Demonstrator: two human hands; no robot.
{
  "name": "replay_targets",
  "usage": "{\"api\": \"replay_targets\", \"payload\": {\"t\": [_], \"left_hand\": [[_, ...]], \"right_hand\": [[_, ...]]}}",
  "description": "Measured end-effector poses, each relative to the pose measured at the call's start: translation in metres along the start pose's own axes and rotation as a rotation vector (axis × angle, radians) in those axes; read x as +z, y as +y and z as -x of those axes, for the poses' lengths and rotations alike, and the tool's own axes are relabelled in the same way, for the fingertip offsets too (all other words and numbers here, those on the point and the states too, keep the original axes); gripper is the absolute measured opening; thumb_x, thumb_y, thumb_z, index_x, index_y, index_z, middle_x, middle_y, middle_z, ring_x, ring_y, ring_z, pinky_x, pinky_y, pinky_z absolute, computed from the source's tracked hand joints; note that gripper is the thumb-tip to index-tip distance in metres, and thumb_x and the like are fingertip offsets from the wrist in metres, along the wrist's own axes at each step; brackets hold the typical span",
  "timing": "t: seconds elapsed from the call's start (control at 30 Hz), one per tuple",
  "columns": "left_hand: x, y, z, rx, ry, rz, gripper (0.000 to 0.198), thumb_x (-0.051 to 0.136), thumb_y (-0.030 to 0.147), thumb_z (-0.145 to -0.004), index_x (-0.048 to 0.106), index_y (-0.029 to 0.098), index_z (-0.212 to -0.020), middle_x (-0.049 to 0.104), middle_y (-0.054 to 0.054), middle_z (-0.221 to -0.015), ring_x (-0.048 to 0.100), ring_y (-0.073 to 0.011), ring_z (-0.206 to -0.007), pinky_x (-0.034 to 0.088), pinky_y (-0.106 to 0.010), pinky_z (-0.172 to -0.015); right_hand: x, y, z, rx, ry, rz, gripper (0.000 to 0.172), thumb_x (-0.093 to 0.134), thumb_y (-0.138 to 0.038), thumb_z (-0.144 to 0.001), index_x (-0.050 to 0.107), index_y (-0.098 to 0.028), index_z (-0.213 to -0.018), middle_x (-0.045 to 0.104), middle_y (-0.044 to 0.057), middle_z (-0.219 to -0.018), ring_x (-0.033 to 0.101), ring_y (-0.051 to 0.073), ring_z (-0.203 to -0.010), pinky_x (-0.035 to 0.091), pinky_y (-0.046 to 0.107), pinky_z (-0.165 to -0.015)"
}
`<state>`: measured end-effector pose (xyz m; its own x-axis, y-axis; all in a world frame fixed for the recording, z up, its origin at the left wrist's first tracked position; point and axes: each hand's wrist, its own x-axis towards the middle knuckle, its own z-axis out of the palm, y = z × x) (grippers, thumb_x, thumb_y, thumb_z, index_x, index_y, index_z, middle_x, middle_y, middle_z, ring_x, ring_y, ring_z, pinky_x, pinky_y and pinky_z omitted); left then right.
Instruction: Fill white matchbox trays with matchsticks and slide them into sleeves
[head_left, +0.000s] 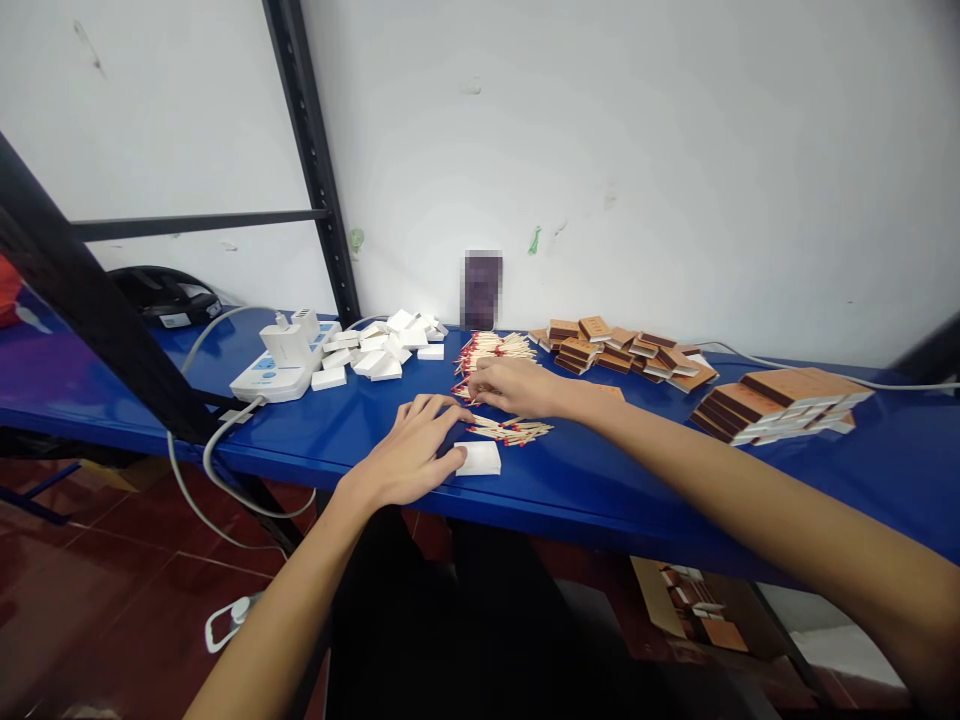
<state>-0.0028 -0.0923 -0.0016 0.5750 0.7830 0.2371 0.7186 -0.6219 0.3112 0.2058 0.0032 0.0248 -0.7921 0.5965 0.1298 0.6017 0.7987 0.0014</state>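
My left hand [409,455] rests on the blue shelf [600,490], thumb against a white inner matchbox tray [480,458], fingers curled beside it. My right hand [517,385] reaches into a pile of red-tipped matches [491,352], fingers closed over some of them. A smaller bunch of matches [517,430] lies between the two hands, just beyond the white tray.
A heap of white trays [386,350] lies at the back left beside a white power strip [281,365] with cables. Brown matchbox sleeves [622,350] lie scattered at the back; stacked ones [780,405] sit to the right. Black rack posts [315,160] stand on the left.
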Motion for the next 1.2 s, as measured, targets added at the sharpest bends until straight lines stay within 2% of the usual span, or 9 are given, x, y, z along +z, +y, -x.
{"api": "replay_targets", "payload": {"t": [0.27, 0.37, 0.5, 0.67, 0.73, 0.83, 1.0, 1.1, 1.2], "left_hand": [[-0.001, 0.002, -0.001, 0.004, 0.001, 0.001, 0.034, 0.045, 0.029, -0.092, 0.054, 0.025, -0.124, 0.052, -0.008, -0.127, 0.042, -0.0292, -0.119, 0.037, -0.048, -0.098], [-0.002, 0.003, -0.001, 0.006, 0.004, 0.000, 0.033, 0.045, 0.028, -0.092, 0.054, 0.025, -0.124, 0.052, -0.008, -0.127, 0.043, -0.0293, -0.119, 0.037, -0.048, -0.098], [-0.002, 0.003, -0.001, 0.011, 0.008, 0.002, 0.033, 0.045, 0.029, -0.093, 0.054, 0.025, -0.124, 0.053, -0.008, -0.128, 0.044, -0.0293, -0.118, 0.037, -0.048, -0.098], [0.000, 0.002, -0.001, 0.004, 0.011, -0.012, 0.034, 0.045, 0.039, -0.096, 0.053, 0.025, -0.126, 0.053, -0.008, -0.131, 0.044, -0.0300, -0.120, 0.037, -0.049, -0.099], [0.001, 0.002, -0.001, 0.011, 0.009, -0.022, 0.038, 0.045, 0.041, -0.097, 0.052, 0.025, -0.130, 0.052, -0.008, -0.136, 0.042, -0.0305, -0.124, 0.035, -0.050, -0.101], [0.001, 0.001, -0.001, 0.018, 0.005, -0.028, 0.041, 0.045, 0.043, -0.097, 0.050, 0.024, -0.134, 0.049, -0.009, -0.142, 0.039, -0.0309, -0.129, 0.034, -0.051, -0.104], [0.003, -0.001, -0.002, 0.003, -0.014, -0.022, 0.045, 0.044, 0.044, -0.097, 0.048, 0.024, -0.137, 0.048, -0.009, -0.145, 0.035, -0.0314, -0.135, 0.032, -0.053, -0.106], [0.003, -0.001, -0.002, -0.006, -0.039, -0.010, 0.048, 0.043, 0.042, -0.097, 0.043, 0.026, -0.142, 0.044, -0.007, -0.150, 0.027, -0.0326, -0.141, 0.025, -0.056, -0.111], [0.002, -0.001, -0.002, -0.021, -0.054, 0.005, 0.048, 0.043, 0.041, -0.097, 0.043, 0.026, -0.143, 0.044, -0.006, -0.150, 0.026, -0.0324, -0.143, 0.023, -0.057, -0.112]], "right_hand": [[-0.008, 0.007, 0.011, -0.054, 0.202, -0.329, 0.015, 0.051, -0.024, -0.093, 0.063, -0.015, -0.092, 0.060, 0.008, -0.092, 0.053, 0.018, -0.083, 0.040, 0.030, -0.074], [-0.011, 0.008, 0.019, -0.011, 0.229, -0.427, 0.017, 0.052, -0.028, -0.093, 0.063, -0.016, -0.092, 0.061, 0.007, -0.092, 0.054, 0.017, -0.079, 0.041, 0.029, -0.070], [-0.013, 0.000, 0.033, 0.059, 0.236, -0.532, 0.020, 0.052, -0.032, -0.093, 0.063, -0.016, -0.090, 0.061, 0.003, -0.081, 0.053, 0.014, -0.068, 0.040, 0.027, -0.064], [-0.007, -0.008, 0.048, 0.062, 0.310, -0.525, 0.023, 0.047, -0.028, -0.094, 0.061, -0.016, -0.109, 0.062, 0.003, -0.084, 0.051, 0.014, -0.069, 0.040, 0.027, -0.064], [-0.003, -0.007, 0.049, 0.086, 0.304, -0.509, 0.024, 0.046, -0.024, -0.093, 0.064, -0.017, -0.107, 0.065, 0.003, -0.084, 0.053, 0.013, -0.070, 0.040, 0.027, -0.065], [0.001, -0.003, 0.047, 0.184, 0.267, -0.529, 0.023, 0.048, -0.021, -0.088, 0.070, -0.016, -0.094, 0.068, 0.003, -0.080, 0.058, 0.014, -0.070, 0.042, 0.027, -0.065], [0.001, -0.001, 0.043, 0.254, 0.214, -0.557, 0.023, 0.055, -0.019, -0.078, 0.074, -0.015, -0.091, 0.072, 0.004, -0.078, 0.061, 0.015, -0.068, 0.044, 0.026, -0.064], [0.000, -0.003, 0.042, 0.237, 0.211, -0.476, 0.022, 0.057, -0.024, -0.080, 0.075, -0.015, -0.089, 0.071, 0.004, -0.075, 0.058, 0.014, -0.065, 0.041, 0.026, -0.062], [-0.001, -0.004, 0.041, 0.228, 0.138, -0.391, 0.023, 0.057, -0.028, -0.081, 0.076, -0.016, -0.082, 0.067, 0.002, -0.064, 0.050, 0.013, -0.058, 0.036, 0.026, -0.058]]}}
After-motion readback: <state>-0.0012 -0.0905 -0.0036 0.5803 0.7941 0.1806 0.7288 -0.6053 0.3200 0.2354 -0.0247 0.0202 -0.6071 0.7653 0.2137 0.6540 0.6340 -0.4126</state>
